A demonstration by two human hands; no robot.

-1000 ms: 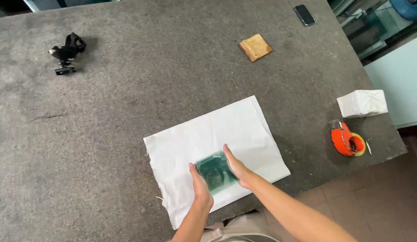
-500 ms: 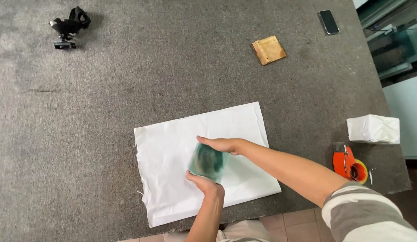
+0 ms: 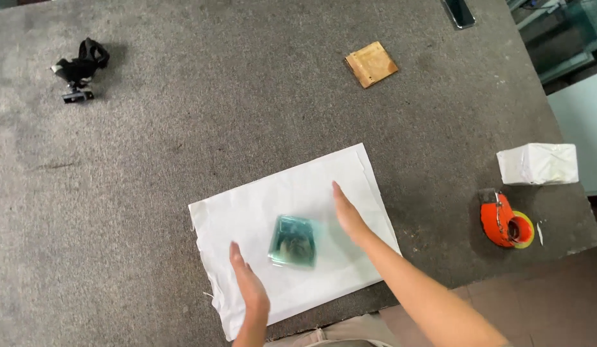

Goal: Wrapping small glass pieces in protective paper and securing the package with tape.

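Change: both hands were on the green glass block half a second ago; now they have come off it and stand apart, one on each side.
Black clamp (image 3: 79, 67): far left on the grey felt table (image 3: 183, 167), well out of the work.
Left hand (image 3: 248, 286): flat and released, fingers straight, holding nothing, on the white sheet (image 3: 260, 212) just beside the block.
Green glass block (image 3: 293, 241): lies flat near the middle of the sheet, touched by neither hand.
Right hand (image 3: 348, 215): likewise spread and empty, edge-on to the right of the block.
Doing it well: I'd judge the block wants squaring to the sheet's edges, with equal margins left and right.
Further right: brown square pad (image 3: 371, 63), wrapped white parcel (image 3: 538, 163), orange tape dispenser (image 3: 506, 220), all well apart.
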